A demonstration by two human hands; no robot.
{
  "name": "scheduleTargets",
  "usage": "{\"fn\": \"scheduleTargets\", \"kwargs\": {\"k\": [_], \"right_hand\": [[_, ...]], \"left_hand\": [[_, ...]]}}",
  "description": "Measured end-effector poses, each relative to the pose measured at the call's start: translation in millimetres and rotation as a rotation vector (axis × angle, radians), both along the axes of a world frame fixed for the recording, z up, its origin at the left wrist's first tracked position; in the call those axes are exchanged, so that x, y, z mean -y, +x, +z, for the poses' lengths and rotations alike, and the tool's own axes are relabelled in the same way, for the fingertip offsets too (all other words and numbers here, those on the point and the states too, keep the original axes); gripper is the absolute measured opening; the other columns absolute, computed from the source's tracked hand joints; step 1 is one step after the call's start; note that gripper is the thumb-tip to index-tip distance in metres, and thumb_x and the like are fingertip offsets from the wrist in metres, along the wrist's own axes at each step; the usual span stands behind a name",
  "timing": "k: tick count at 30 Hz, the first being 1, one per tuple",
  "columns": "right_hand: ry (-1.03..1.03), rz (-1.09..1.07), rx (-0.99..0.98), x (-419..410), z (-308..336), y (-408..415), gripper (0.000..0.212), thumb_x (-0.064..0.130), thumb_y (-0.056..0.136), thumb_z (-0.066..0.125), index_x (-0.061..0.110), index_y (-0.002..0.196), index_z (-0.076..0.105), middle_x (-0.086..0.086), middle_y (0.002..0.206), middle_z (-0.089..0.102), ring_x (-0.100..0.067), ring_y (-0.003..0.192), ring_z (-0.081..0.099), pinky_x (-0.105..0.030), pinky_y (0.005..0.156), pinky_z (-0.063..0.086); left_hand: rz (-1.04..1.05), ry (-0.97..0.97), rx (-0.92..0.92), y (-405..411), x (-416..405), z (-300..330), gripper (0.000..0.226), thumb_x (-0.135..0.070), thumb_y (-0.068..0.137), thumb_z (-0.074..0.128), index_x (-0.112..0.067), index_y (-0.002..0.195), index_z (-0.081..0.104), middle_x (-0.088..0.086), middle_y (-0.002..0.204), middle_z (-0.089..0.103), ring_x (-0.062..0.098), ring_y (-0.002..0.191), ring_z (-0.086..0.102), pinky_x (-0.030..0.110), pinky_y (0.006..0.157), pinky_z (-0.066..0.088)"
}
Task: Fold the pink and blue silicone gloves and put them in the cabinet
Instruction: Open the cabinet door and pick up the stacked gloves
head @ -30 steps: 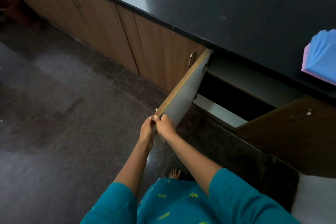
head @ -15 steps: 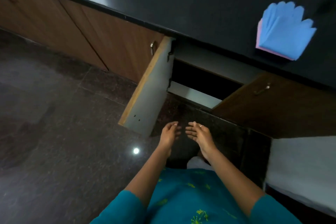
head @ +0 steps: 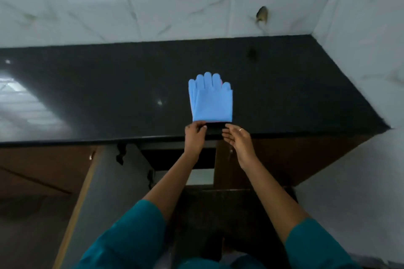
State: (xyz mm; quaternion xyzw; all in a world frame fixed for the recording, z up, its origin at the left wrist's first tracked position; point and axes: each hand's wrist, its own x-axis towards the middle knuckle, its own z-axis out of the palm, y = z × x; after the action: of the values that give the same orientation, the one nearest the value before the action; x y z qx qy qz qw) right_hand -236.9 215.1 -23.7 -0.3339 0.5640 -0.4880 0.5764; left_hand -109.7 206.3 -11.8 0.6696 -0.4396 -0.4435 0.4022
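A dark, glossy desk [head: 109, 85] runs along a white tiled wall. Directly on it lie the folded gloves [head: 211, 100], blue on top with a thin pink edge showing, flat near the front edge, just beyond the hands' fingertips.

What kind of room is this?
Most likely a kitchen. There is a long black stone countertop, white tiled walls behind it, and wooden cabinets below with one cabinet door open. Folded blue gloves lie on the counter.
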Motion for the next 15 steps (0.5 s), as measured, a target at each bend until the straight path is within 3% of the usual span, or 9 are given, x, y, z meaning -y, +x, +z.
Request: {"fn": "scheduleTargets", "kwargs": {"k": [3,5,7,10,15], "right_hand": [[-0.031,0.001,-0.129,39.9,13.0,-14.3,0.031,0.015,0.095,0.041,0.003,0.121,0.052,-0.008,0.104,0.058,-0.014,0.088,0.054,-0.019,0.073,0.046],[0.001,0.043,-0.268,61.8,12.8,-21.8,0.037,0.018,0.094,0.045,0.004,0.128,0.046,-0.012,0.125,0.05,-0.018,0.105,0.052,-0.028,0.089,0.047],[0.063,0.131,-0.394,77.5,8.0,-25.2,0.049,0.022,0.092,0.048,0.003,0.136,0.036,-0.016,0.139,0.037,-0.027,0.123,0.045,-0.039,0.105,0.039],[0.077,0.268,-0.434,90.5,2.2,-20.9,0.061,0.024,0.09,0.053,0.006,0.141,0.024,-0.015,0.146,0.024,-0.031,0.131,0.035,-0.043,0.11,0.033],[0.035,0.26,-0.468,107.9,3.7,-12.5,0.062,0.02,0.086,0.059,0.006,0.139,0.029,-0.017,0.142,0.029,-0.031,0.128,0.037,-0.043,0.107,0.035]], "left_hand": [[0.111,0.049,0.107,-4.3,35.7,6.6,0.036,-0.013,0.09,0.048,-0.007,0.125,0.048,0.021,0.137,0.031,0.035,0.12,0.042,0.036,0.1,0.037],[0.155,0.109,0.151,-4.3,48.5,4.7,0.041,-0.015,0.089,0.051,-0.008,0.129,0.042,0.02,0.14,0.025,0.035,0.126,0.032,0.039,0.103,0.033],[0.127,0.16,0.194,-3.8,57.6,0.8,0.047,-0.016,0.087,0.053,-0.009,0.131,0.038,0.02,0.14,0.027,0.037,0.129,0.027,0.044,0.105,0.031],[0.047,0.177,0.24,-1.9,68.9,-2.0,0.051,-0.019,0.087,0.054,-0.011,0.133,0.033,0.022,0.136,0.038,0.038,0.125,0.037,0.045,0.102,0.034],[0.037,0.253,0.17,4.5,85.8,5.9,0.043,-0.026,0.09,0.051,-0.012,0.128,0.038,0.021,0.131,0.044,0.035,0.115,0.049,0.046,0.098,0.044]]}}
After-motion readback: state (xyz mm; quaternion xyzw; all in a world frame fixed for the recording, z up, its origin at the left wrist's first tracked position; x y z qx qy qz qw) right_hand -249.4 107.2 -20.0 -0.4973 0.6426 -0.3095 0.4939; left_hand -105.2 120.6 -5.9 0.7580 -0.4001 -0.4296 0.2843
